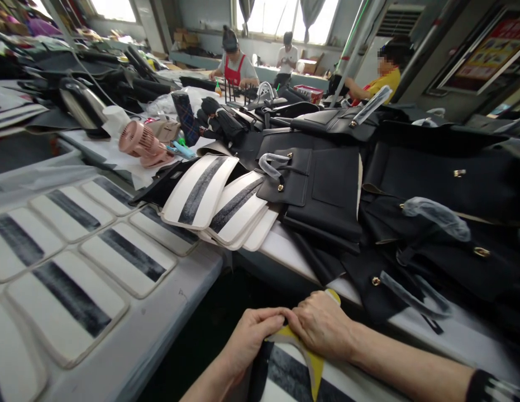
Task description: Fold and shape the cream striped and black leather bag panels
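White panel and yellow strip under two hands

We are holding a panel [291,373] low in view, just this side of the dark gap between the benches. Its smooth white face is carrying a wide black band with a chalky, scuffed texture. Along it a thin strip [315,371] is curling up in a crescent, showing yellow on one side and dull grey-beige on the other.

Our left hand [253,334] is pinching the strip's top end between thumb and fingers. Our right hand [322,326] is pressing against it, curling into a fist around a rounded yellow end [333,296]; we cannot tell whether that belongs to the strip.

To our left, flat panels [67,307] with rounded corners and the same black band are lying in rows on a pale bench [176,312]. Ahead, more are fanning out in a stack [209,190], bending slightly and touching a black bag [333,173] of smooth, leather-like sheet. On the right, soft black pieces [444,167] are sagging in folds, with shiny gold clasps [481,252] and handles [435,215] glinting in clear, wrinkled plastic. Farther back, a ribbed pink fan [144,142] is standing near a rounded steel kettle [81,106].
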Demonstrator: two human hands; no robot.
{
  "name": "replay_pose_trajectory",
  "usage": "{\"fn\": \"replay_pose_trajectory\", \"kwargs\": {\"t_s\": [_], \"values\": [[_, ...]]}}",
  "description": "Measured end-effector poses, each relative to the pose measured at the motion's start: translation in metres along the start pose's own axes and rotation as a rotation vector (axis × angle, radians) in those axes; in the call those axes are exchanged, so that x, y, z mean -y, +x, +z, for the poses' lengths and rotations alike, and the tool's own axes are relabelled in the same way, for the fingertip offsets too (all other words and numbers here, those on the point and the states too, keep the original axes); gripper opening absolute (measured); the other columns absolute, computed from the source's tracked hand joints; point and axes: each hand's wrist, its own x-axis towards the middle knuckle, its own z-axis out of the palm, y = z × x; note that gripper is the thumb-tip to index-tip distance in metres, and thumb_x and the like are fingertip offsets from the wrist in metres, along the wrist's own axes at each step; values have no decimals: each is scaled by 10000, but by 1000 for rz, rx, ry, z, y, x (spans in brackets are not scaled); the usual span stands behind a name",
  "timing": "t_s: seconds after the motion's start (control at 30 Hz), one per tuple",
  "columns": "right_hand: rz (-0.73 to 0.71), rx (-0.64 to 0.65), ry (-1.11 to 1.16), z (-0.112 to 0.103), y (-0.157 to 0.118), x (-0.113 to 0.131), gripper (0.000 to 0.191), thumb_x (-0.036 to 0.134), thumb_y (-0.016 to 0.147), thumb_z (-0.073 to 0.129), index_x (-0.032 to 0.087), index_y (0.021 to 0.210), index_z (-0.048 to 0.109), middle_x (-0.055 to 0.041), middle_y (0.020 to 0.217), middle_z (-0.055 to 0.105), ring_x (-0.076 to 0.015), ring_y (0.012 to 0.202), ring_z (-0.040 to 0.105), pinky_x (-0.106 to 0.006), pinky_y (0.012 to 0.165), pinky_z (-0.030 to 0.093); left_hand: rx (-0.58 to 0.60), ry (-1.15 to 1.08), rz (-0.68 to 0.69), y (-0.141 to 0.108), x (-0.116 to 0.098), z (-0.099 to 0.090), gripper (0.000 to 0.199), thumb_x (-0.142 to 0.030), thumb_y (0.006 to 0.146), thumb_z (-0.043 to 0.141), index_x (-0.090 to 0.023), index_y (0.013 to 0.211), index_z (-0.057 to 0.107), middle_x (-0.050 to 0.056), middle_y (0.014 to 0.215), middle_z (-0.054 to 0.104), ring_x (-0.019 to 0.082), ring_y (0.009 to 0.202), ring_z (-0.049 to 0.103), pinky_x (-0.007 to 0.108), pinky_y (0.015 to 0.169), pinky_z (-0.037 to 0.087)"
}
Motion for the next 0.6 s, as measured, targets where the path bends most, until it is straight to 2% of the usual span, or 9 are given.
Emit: {"fn": "replay_pose_trajectory", "kwargs": {"t_s": [0.13, 0.23, 0.33, 0.4, 0.47, 0.53, 0.6], "values": [[-10, -23, 45, 1, 1, -2, 532, 293, 1042, 258, 179, 716, 662, -43, 691, 725, -190, 593, 672, -316, 544, 271, -15, 161, 43, 7, -2, 2, 266, -305, 896, 567, -131, 926, 765, 20, 784, 675, 143, 723, 526, 244, 669, 361], [14, -47, 39, 2, 2, -3, 543, 303, 1036, 263, 166, 700, 667, -62, 708, 729, -201, 621, 679, -316, 568, 300, -16, 196, 40, 15, 1, 0, 265, -352, 877, 624, -133, 893, 773, 6, 768, 662, 124, 700, 496, 229, 639, 334], [51, -51, 0, -1, -1, 0, 541, 311, 1034, 282, 167, 703, 684, -73, 712, 732, -212, 633, 684, -314, 573, 311, -26, 187, 24, 18, 4, 0, 321, -434, 838, 677, -139, 919, 771, 14, 805, 677, 144, 743, 544, 231, 673, 376], [113, -43, -39, -9, -8, 3, 555, 342, 1040, 290, 165, 704, 696, -90, 714, 733, -226, 632, 686, -310, 560, 304, -55, 166, 11, 10, 11, 1, 437, -538, 852, 629, -150, 1013, 750, 37, 880, 703, 180, 813, 604, 255, 742, 433], [250, -48, -82, -21, -21, 4, 578, 403, 1041, 288, 158, 710, 694, -112, 716, 728, -251, 644, 686, -308, 552, 297, -122, 22, -46, -5, 25, 4, 566, -633, 857, 566, -163, 1144, 698, 72, 976, 722, 222, 898, 653, 309, 831, 479], [475, -61, -69, -36, -44, 5, 593, 489, 1028, 281, 161, 737, 681, -121, 737, 721, -276, 680, 681, -310, 560, 301, -229, -256, -186, -23, 50, 4, 636, -662, 826, 591, -167, 1221, 649, 104, 1025, 731, 260, 941, 683, 368, 880, 507], [692, -57, 112, -49, -74, 7, 600, 596, 989, 305, 167, 757, 656, -109, 747, 702, -276, 702, 660, -308, 573, 317, -347, -495, -373, -40, 81, 0, 630, -612, 786, 676, -144, 1206, 649, 130, 1004, 740, 290, 923, 702, 403, 864, 533]]}}
